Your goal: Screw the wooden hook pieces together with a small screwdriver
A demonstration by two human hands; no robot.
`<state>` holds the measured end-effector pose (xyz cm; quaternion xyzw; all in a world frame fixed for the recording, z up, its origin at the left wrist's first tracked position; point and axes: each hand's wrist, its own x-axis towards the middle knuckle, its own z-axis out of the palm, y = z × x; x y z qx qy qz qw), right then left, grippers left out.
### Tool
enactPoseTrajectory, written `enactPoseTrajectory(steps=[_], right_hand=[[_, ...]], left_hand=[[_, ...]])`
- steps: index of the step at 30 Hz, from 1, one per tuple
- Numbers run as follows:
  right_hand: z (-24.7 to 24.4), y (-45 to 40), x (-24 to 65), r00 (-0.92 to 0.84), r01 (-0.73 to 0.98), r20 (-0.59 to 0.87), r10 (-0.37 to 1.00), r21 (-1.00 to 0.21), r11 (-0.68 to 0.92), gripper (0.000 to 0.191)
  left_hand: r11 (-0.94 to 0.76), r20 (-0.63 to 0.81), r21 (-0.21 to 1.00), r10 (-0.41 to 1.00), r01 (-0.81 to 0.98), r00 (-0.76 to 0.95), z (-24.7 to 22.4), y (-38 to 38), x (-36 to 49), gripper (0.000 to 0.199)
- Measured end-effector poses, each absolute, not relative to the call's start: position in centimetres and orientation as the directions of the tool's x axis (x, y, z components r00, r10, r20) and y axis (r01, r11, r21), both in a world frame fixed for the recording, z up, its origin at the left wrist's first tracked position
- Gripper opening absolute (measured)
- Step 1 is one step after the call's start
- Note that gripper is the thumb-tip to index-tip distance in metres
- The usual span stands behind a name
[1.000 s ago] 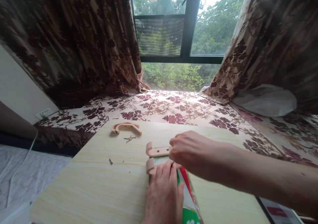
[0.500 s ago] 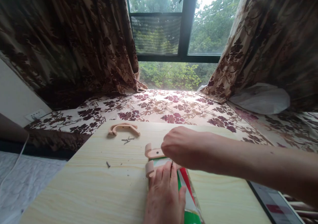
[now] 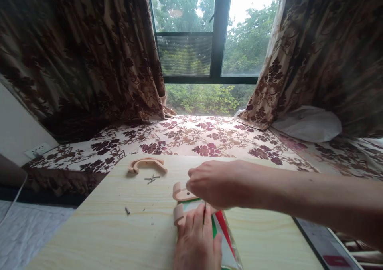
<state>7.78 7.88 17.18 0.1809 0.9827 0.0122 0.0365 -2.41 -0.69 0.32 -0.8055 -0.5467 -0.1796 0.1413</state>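
My left hand [image 3: 196, 238] presses down over the nearer pale wooden hook [image 3: 178, 215], its fingers across the middle and the thumb apart. Just beyond lies a second wooden hook [image 3: 182, 193] with a dark hole. Both rest on a flat green, white and red packet [image 3: 225, 226]. From the right, my right hand [image 3: 206, 182] is closed in a fist above the hooks. A thin dark shaft [image 3: 205, 208] shows below it by my left fingertips; what the fist holds is hidden.
Two more curved wooden pieces [image 3: 148, 164] lie at the table's far left, with several screws [image 3: 152, 178] beside them. A single screw [image 3: 127, 211] lies nearer on the wooden table [image 3: 98, 234]. A screened device [image 3: 323, 242] sits at the right edge, under my forearm.
The whole view has tilted up slightly, so everything sits lower. My right fist has turned a little above the hooks; my left hand keeps its place on the nearer hook.
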Motion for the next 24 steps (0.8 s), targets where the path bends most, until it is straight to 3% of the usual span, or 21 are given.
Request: enactPoseTrajectory(steps=[2,5,12,18,24], right_hand=[[17.2,8.0,7.8,-0.956,0.270,-0.102,0.274,0.056,0.961,0.011],[16.8,8.3,7.9,-0.959,0.267,-0.084,0.269,0.037,0.963,0.014],[17.1,8.2,7.8,-0.862,0.445,-0.204,0.463,0.131,0.886,0.014],[17.9,7.8,7.8,-0.867,0.405,-0.256,0.427,0.133,0.904,0.016],[17.4,8.0,7.3,-0.823,0.467,-0.288,0.489,0.146,0.872,0.013]], left_hand=[[-0.362,0.458,-0.053,0.819,0.931,0.345,0.2,-0.7,-2.4,0.047],[-0.360,0.467,-0.069,0.813,0.930,0.349,0.0,-0.8,-2.4,0.048],[-0.398,0.467,-0.171,0.773,0.901,0.429,0.2,-0.4,-3.1,0.050],[-0.397,0.508,-0.258,0.720,0.881,0.473,1.2,-0.4,-2.8,0.046],[-0.377,0.477,-0.218,0.763,0.900,0.435,0.0,-0.3,-2.9,0.050]])
